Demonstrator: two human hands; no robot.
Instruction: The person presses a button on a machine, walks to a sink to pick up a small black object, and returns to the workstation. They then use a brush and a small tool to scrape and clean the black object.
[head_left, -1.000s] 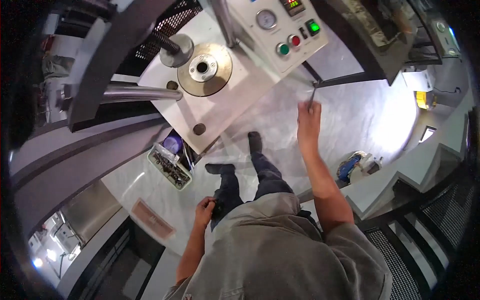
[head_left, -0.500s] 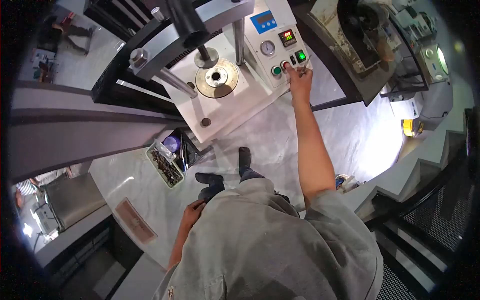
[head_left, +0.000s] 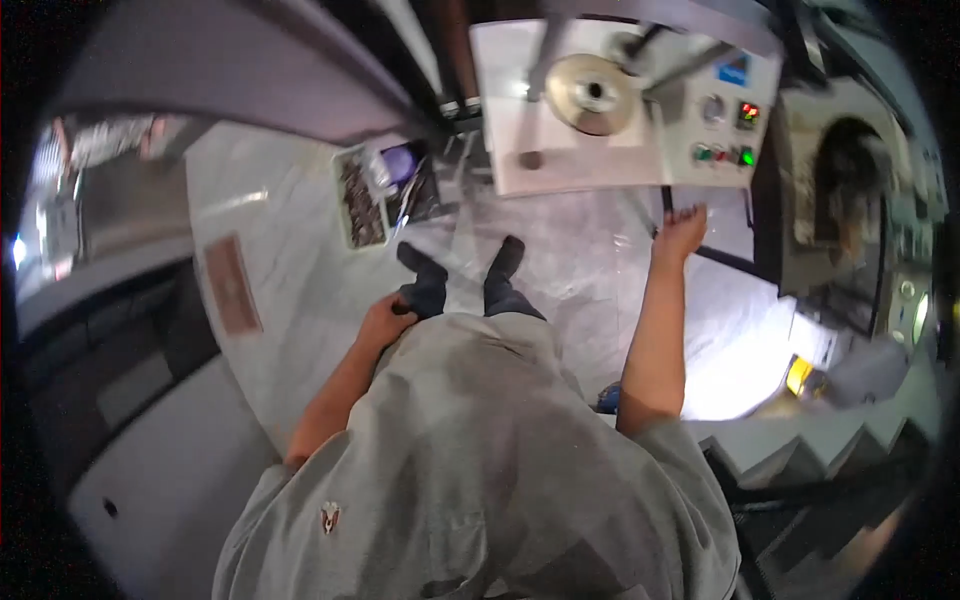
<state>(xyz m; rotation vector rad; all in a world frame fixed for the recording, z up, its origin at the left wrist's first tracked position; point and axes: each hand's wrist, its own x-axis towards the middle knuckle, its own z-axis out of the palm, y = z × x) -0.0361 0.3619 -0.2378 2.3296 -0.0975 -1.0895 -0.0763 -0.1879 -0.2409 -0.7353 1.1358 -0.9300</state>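
My right hand [head_left: 680, 232] is just below the front edge of the white press machine [head_left: 580, 172], apart from it. Its fingers look loosely curled, slightly blurred, with nothing visible in them. Above it, the control panel [head_left: 712, 128] carries a green button [head_left: 702, 152], a red button [head_left: 720, 155], a lit green switch [head_left: 747, 157] and a lit digital display [head_left: 748, 115]. A round metal plate [head_left: 565, 105] with a central hole lies on the machine's bed. My left hand [head_left: 385, 322] hangs beside my dark trouser leg [head_left: 430, 290], its fingertips partly hidden against it.
To the left of the machine, a tray [head_left: 349, 222] of small dark pieces sits beside a purple round item [head_left: 399, 163] in a dark bin. A brownish flat panel [head_left: 232, 285] lies at left. Dark framework and another machine [head_left: 855, 180] stand on the right.
My right hand has left the red button and come down off the panel. The view has turned, so the machine now appears further right and higher. My left hand stays by my leg.
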